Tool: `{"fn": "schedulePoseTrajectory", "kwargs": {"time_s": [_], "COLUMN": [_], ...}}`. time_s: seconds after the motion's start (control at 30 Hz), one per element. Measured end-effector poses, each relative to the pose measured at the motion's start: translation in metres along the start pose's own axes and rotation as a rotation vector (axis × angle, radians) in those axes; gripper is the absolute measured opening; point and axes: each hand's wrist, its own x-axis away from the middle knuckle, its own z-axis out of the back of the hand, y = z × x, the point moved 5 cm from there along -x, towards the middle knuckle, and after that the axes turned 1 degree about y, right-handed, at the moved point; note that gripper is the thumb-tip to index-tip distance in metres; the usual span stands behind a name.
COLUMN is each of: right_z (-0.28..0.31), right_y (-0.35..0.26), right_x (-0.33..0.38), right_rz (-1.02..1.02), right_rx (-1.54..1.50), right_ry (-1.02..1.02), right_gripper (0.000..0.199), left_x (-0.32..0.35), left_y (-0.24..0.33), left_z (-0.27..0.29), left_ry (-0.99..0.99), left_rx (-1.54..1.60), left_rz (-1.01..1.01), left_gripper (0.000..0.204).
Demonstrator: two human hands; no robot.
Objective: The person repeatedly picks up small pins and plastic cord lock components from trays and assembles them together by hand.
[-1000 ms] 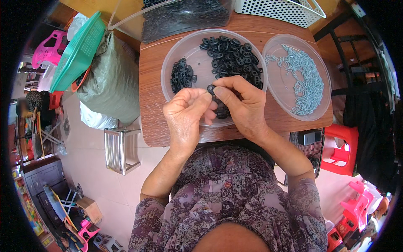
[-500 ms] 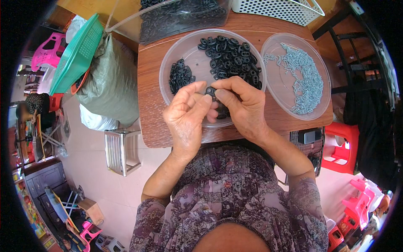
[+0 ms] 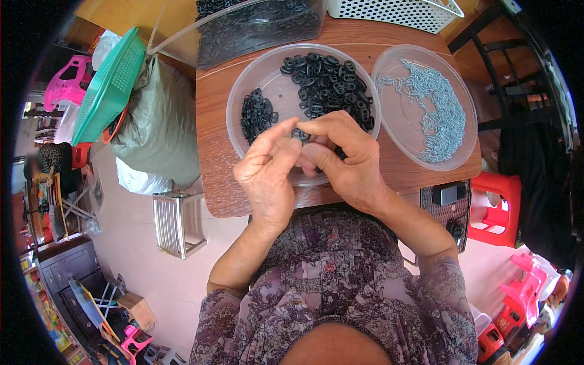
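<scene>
Over the near side of a round clear tub (image 3: pixel 267 68), my left hand (image 3: pixel 267 167) and my right hand (image 3: pixel 350 158) meet fingertip to fingertip. Between them they pinch a small black two-holed plastic piece (image 3: pixel 299 135); both thumbs and forefingers are closed at it. Behind my hands, a large heap of black two-holed pieces (image 3: pixel 331 85) fills the right part of the tub. Flatter black pieces (image 3: pixel 257 114) lie in a smaller pile at its left. To the right, a round clear lid (image 3: pixel 415 152) carries many small silvery-blue screws (image 3: pixel 443 115).
At the back of the wooden table (image 3: pixel 213 143) stand a clear bin (image 3: pixel 261 36) of black parts and a white perforated basket (image 3: pixel 395 15). Left are a full sack (image 3: pixel 161 131), a green basket (image 3: pixel 106 88) and a metal stool (image 3: pixel 176 225); right, a red stool (image 3: pixel 508 210).
The right thumb has moved down and away from the upper face of the black piece, and the right fingers have curled in. Both hands stay together over the tub; the view shifts slightly.
</scene>
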Motion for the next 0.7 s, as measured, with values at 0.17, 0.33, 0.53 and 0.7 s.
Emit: {"fn": "schedulePoseTrajectory", "kwargs": {"time_s": [0.17, 0.33, 0.53, 0.7], "right_z": [-0.001, -0.002, -0.001, -0.003], "right_y": [-0.002, -0.009, -0.009, -0.010], "right_x": [0.002, 0.001, 0.000, 0.002], "right_rz": [-0.002, 0.100, 0.175, 0.057], "right_rx": [0.018, 0.079, 0.116, 0.085], "right_ry": [-0.044, -0.011, -0.010, -0.015], "right_gripper": [0.029, 0.027, 0.028, 0.025], "left_x": [0.001, 0.001, 0.001, 0.001], "left_y": [0.002, 0.002, 0.006, 0.006], "left_z": [0.002, 0.004, -0.001, 0.002], "left_ry": [0.053, 0.047, 0.081, 0.072], "left_rx": [0.003, -0.036, 0.003, -0.036], "left_rz": [-0.027, -0.071, -0.062, -0.073], "left_gripper": [0.021, 0.017, 0.015, 0.014]}}
